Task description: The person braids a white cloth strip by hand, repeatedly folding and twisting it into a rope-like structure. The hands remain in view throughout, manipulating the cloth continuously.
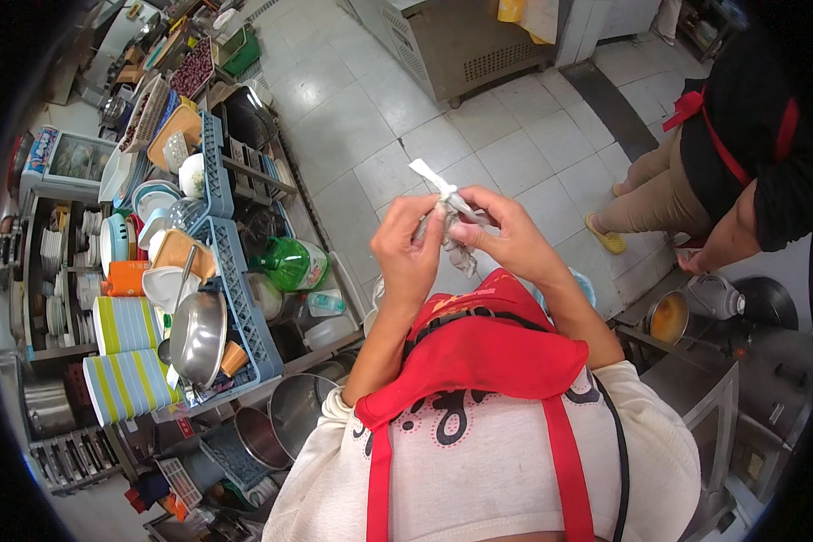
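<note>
Both my hands are raised in front of my chest, close together, over the tiled floor. Between them is a crumpled, whitish plastic bag (pixel 462 257) with a knotted white end pointing up and away from me. My left hand (pixel 410 237) pinches the bag near the knot between thumb and fingers. On the other side, my right hand (pixel 498 223) holds the bag with curled fingers, its thumb against the crumpled part. The bag's contents cannot be made out. Below my hands a red apron (pixel 474 352) covers part of my white shirt.
At left, blue plastic crates (pixel 240 305) hold dishes and a steel bowl (pixel 200 339); a green bottle (pixel 298 263) lies beside them. A steel cabinet (pixel 477 51) stands ahead. Another person (pixel 725 156) in black is at right, near a pan (pixel 669 317) and a grey jug (pixel 715 297).
</note>
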Available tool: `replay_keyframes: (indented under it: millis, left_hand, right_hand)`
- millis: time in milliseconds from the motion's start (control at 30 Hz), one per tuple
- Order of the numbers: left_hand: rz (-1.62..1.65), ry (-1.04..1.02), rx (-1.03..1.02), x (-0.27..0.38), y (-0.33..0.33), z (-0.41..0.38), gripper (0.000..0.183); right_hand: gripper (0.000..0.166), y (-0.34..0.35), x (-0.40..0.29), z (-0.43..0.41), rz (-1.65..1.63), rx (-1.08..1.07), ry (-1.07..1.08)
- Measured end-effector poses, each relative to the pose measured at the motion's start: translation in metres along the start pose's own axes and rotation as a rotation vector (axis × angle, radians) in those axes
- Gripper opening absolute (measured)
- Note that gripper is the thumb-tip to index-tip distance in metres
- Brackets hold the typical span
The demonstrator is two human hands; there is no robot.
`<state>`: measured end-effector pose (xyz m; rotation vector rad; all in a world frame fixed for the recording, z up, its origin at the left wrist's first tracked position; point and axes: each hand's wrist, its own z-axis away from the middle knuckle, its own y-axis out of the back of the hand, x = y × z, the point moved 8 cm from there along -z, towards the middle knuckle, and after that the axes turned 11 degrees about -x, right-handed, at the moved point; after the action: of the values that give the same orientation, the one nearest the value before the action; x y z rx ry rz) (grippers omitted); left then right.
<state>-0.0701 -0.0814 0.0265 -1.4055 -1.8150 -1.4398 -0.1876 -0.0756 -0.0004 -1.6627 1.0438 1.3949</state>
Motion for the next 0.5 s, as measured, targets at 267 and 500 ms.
replay_keyframes:
  millis: [267,500]
  left_hand:
    - [0.220,0.016,-0.122,-0.015,-0.018,0.004,0.008]
    - [0.578,0.282,-0.192,-0.042,-0.029,0.013,0.014]
  right_hand:
    - [0.021,0.006,0.007,-0.002,-0.139,0.086,0.095]
    - [0.023,0.004,0.012,-0.003,-0.087,0.104,0.081]
